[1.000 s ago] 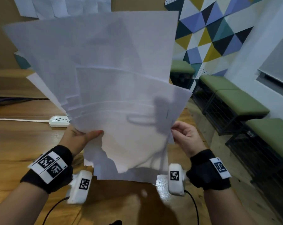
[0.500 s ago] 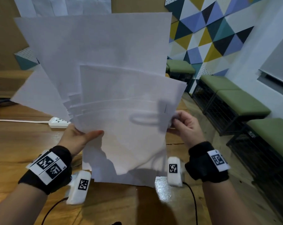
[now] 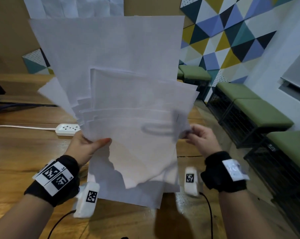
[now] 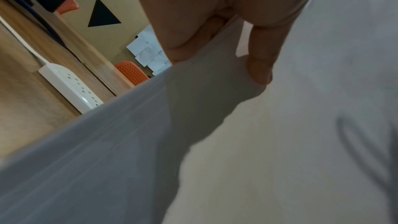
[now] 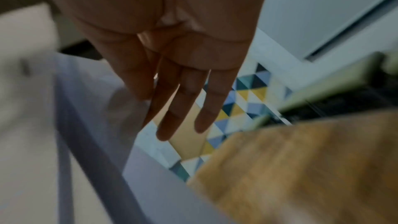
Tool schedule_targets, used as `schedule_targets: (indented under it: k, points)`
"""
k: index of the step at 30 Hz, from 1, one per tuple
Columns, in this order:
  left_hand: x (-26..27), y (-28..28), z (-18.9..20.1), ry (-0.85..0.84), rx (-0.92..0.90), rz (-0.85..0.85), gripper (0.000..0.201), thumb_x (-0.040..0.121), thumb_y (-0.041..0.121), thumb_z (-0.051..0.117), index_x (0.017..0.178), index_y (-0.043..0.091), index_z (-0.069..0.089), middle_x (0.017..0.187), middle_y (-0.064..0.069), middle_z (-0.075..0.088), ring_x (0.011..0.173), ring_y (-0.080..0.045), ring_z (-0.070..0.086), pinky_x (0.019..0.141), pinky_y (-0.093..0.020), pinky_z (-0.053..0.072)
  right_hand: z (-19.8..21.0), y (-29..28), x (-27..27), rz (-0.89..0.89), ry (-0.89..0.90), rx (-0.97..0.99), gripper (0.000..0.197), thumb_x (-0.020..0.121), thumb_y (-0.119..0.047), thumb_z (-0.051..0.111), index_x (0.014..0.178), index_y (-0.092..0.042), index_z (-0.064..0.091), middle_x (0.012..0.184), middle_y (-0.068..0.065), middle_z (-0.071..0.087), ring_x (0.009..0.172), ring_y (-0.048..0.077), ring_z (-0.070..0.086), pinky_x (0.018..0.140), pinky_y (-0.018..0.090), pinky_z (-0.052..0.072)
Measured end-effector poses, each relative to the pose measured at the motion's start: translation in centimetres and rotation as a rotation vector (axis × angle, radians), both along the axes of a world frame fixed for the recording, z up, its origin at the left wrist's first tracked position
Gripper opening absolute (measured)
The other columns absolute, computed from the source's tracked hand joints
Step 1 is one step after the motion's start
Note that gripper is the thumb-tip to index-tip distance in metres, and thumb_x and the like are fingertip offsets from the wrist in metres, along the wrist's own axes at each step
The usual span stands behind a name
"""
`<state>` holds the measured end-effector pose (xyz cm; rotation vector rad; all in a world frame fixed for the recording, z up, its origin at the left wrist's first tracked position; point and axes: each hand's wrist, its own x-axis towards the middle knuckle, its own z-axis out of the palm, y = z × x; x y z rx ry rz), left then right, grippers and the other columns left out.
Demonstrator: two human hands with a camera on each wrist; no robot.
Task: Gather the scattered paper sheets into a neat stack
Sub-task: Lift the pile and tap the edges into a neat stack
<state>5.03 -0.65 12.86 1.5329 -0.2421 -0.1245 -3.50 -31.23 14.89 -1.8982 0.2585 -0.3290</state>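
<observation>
clearly the main risk is a slip: the sheets [image 3: 111, 66] are fanned and uneven, top edges staggered, so if either pinch loosens while they are squared, loose pages could slide out and fall onto the surface [image 3: 16, 152]. the left hand [image 3: 83, 147] grips the fan's left edge, thumb in front and fingers behind. the right hand [image 3: 201, 137] pinches the right edge between thumb and forefinger, its other fingers straight. the sheets stand upright between the two hands, raised above the surface, lower edges hanging near the wrists. a power strip [image 3: 68, 129] lies far left.
</observation>
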Motion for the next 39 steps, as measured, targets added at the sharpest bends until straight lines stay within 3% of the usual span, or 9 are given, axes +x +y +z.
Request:
schedule_targets:
  k: [5,10,18,24,27,30,32,36,39]
  points:
    - [0.1,-0.1,-0.1,0.002,-0.036,-0.030,0.026,0.076,-0.006,0.065,0.088,0.016,0.067,0.075,0.008,0.075,0.071,-0.007,0.071,0.061,-0.020,0.057,-5.5,1.0,-1.8,-0.010,0.249,0.068,0.035,0.086,0.009,0.050,0.079,-0.020,0.067,0.065,-0.016,0.072,0.076,0.008,0.067,0.078,0.029,0.054]
    - [0.3,0.2,-0.2,0.013,-0.042,-0.048,0.031,0.062,0.009,0.080,0.089,0.016,0.068,0.080,0.004,0.076,0.076,-0.013,0.071,0.067,-0.025,0.059,-5.4,1.6,-1.8,0.017,0.227,-0.047,0.044,0.081,0.008,0.057,0.115,-0.020,0.057,0.118,0.006,0.063,0.110,0.021,0.059,0.102,0.046,0.044]
    - [0.1,-0.4,0.0,-0.013,0.057,-0.056,0.030,0.065,0.001,0.078,0.087,0.018,0.068,0.075,0.003,0.075,0.070,-0.012,0.070,0.062,-0.024,0.057,0.1,3.0,0.2,0.252,-0.166,0.463,0.089,0.051,-0.062,0.077,0.127,-0.032,0.042,0.129,-0.003,0.057,0.119,0.012,0.055,0.095,0.026,0.047]
    - [-0.5,-1.7,0.9,-0.081,0.075,0.033,0.021,0.073,-0.002,0.071,0.077,0.018,0.064,0.057,0.021,0.069,0.056,0.007,0.064,0.055,-0.013,0.050,-2.1,3.7,0.6,0.008,-0.062,0.152,0.035,0.065,0.005,0.078,0.096,-0.006,0.064,0.084,-0.004,0.071,0.080,0.005,0.065,0.078,0.020,0.054]
    - [-0.7,-2.4,3.3,-0.203,0.097,0.075,0.018,0.074,0.006,0.071,0.074,0.021,0.062,0.057,0.016,0.067,0.053,0.013,0.061,0.050,-0.004,0.045,-0.9,3.8,1.0,0.020,-0.158,0.137,0.031,0.062,-0.007,0.081,0.089,-0.012,0.065,0.066,-0.020,0.071,0.068,-0.005,0.063,0.067,0.014,0.051]
    - [-0.8,-2.5,5.1,-0.402,0.193,0.114,0.009,0.078,0.023,0.072,0.083,0.015,0.068,0.083,0.007,0.067,0.063,0.022,0.057,0.056,0.002,0.043,0.9,4.7,0.6,-0.118,-0.284,-0.020,0.029,0.061,-0.043,0.076,0.076,-0.020,0.068,0.069,-0.011,0.068,0.069,0.015,0.064,0.064,0.033,0.053]
    - [-1.3,-2.9,5.6,-0.543,0.272,0.119,0.026,0.080,0.027,0.067,0.088,0.003,0.072,0.090,0.006,0.064,0.073,0.021,0.055,0.060,0.006,0.041,1.8,5.5,-0.1,-0.184,-0.388,-0.116,0.026,0.071,-0.035,0.069,0.074,-0.009,0.067,0.067,-0.003,0.065,0.064,0.024,0.064,0.058,0.041,0.054]
    - [-2.0,-3.1,4.8,-0.394,0.132,0.138,0.017,0.078,0.006,0.069,0.090,0.017,0.064,0.068,0.036,0.065,0.069,0.023,0.058,0.060,0.002,0.042,1.1,6.7,-1.0,-0.211,-0.362,0.217,0.020,0.074,-0.007,0.075,0.080,-0.022,0.063,0.073,-0.023,0.066,0.061,-0.014,0.061,0.063,0.012,0.051]
    - [-3.0,-2.9,2.6,-0.080,0.013,-0.007,0.051,0.061,0.014,0.078,0.107,0.016,0.057,0.081,0.015,0.070,0.074,0.008,0.066,0.060,-0.002,0.047,-2.1,7.4,-2.0,-0.138,-0.163,0.419,0.027,0.069,0.002,0.073,0.087,-0.011,0.058,0.072,-0.015,0.069,0.053,-0.013,0.060,0.059,0.011,0.048]
